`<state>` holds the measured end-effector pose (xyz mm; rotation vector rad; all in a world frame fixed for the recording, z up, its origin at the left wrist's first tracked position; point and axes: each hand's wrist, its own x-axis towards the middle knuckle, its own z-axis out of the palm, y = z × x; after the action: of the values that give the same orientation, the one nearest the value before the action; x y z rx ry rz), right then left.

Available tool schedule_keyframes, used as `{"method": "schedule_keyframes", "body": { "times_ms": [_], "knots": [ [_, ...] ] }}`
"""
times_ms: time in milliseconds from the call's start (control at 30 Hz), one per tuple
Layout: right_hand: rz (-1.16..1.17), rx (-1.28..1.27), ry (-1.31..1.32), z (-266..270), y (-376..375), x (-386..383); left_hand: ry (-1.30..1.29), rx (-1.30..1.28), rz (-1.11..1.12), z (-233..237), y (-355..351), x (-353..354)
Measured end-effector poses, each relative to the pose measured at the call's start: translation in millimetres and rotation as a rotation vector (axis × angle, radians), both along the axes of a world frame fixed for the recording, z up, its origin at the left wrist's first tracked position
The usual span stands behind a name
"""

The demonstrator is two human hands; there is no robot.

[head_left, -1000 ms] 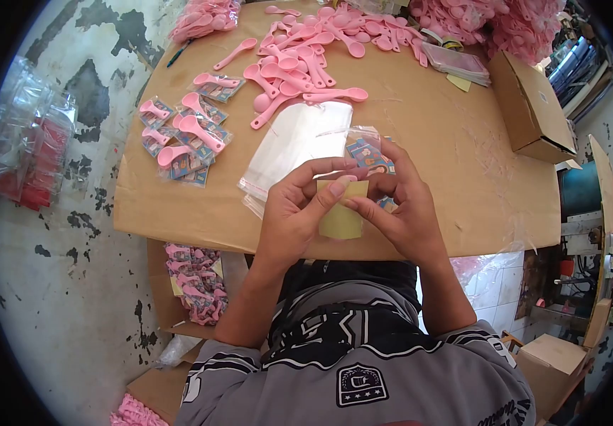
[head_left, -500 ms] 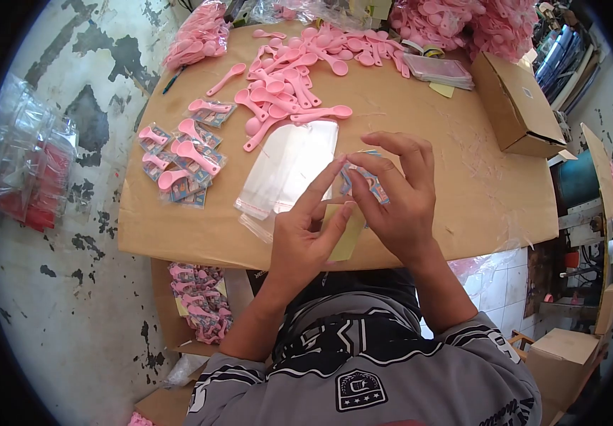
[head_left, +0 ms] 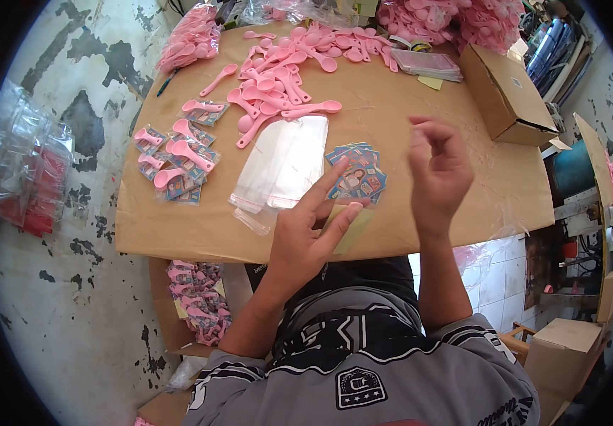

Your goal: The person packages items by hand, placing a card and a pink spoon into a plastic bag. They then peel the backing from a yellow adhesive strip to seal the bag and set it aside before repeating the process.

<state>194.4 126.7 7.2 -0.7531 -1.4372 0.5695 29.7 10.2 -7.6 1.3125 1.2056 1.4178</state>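
Observation:
My left hand [head_left: 306, 231] pinches a pale yellow-green paper slip [head_left: 353, 226] between thumb and fingers, close to the table's front edge. Its index finger reaches over a fanned pile of blue printed cards [head_left: 357, 174]. Off to the right of the cards, my right hand [head_left: 440, 167] is raised above the table with its fingers curled; motion blurs the fingertips, so anything in them cannot be made out. Clear plastic bags [head_left: 281, 163] lie flat to the left of the cards.
Loose pink measuring spoons [head_left: 278, 82] are heaped across the back of the brown-covered table [head_left: 200, 231]. Small packets with cards and spoons [head_left: 182, 160] lie at the left. A cardboard box [head_left: 509, 99] stands at the right, near stacked clear sleeves [head_left: 427, 64].
My right hand has moved away to the right from beside my left fingers, uncovering the blue cards. My left hand stays nearly in place with the paper slip.

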Motion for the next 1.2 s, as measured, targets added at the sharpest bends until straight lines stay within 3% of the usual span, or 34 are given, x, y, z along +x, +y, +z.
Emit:
{"method": "schedule_keyframes", "body": {
  "times_ms": [67,167,367,567,733,967,1067,1200],
  "knots": [
    [0.091,-0.14,0.34,6.2,6.1,10.3,-0.134,-0.078,-0.026,4.0,-2.7,-1.9],
    [0.311,-0.167,0.554,14.4,-1.9,22.7,-0.28,-0.209,-0.01,21.6,-6.7,-3.0],
    [0.619,-0.557,0.234,-7.6,-36.4,24.4,-0.33,0.051,0.034,4.0,-2.1,-8.8],
    [0.607,-0.458,-0.133,-4.1,-50.9,-4.1,-0.356,0.08,0.047,1.0,-5.9,-11.1],
    [0.668,-0.538,-0.052,0.5,-48.2,-2.3,-0.369,0.013,0.051,-3.1,-8.4,-21.3],
    [0.792,-0.597,0.067,1.6,-46.6,4.1,-0.327,0.124,0.071,0.1,-17.6,-20.9],
    [0.81,-0.499,0.01,6.8,-49.2,9.5,-0.176,0.2,0.063,-14.2,-25.2,-32.5],
    [0.875,-0.341,0.016,9.9,-50.8,13.0,-0.217,0.255,0.021,7.4,-30.8,-24.2]
  ]
}}
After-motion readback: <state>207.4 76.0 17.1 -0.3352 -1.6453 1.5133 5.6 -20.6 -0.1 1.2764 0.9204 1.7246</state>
